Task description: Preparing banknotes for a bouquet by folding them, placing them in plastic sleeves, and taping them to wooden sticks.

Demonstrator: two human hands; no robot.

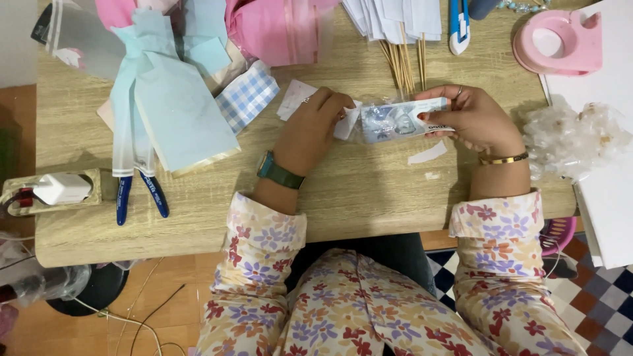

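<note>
My left hand [310, 128], with a green watch on the wrist, and my right hand [471, 118], with a gold bangle, hold a banknote in a clear plastic wrap [395, 120] between them just above the wooden table [356, 191]. The left hand pinches the wrap's left end, the right hand grips its right end. A small white paper scrap [427, 153] lies on the table under the right hand.
Bamboo skewers [403, 62] and white paper strips [395, 16] lie behind the hands. At far right are a pink tape dispenser [560, 43], a blue box cutter [459, 26] and crumpled clear plastic [570, 138]. At left lie light-blue and pink paper sheets [175, 99], blue-handled pliers [138, 191] and a white charger [61, 189].
</note>
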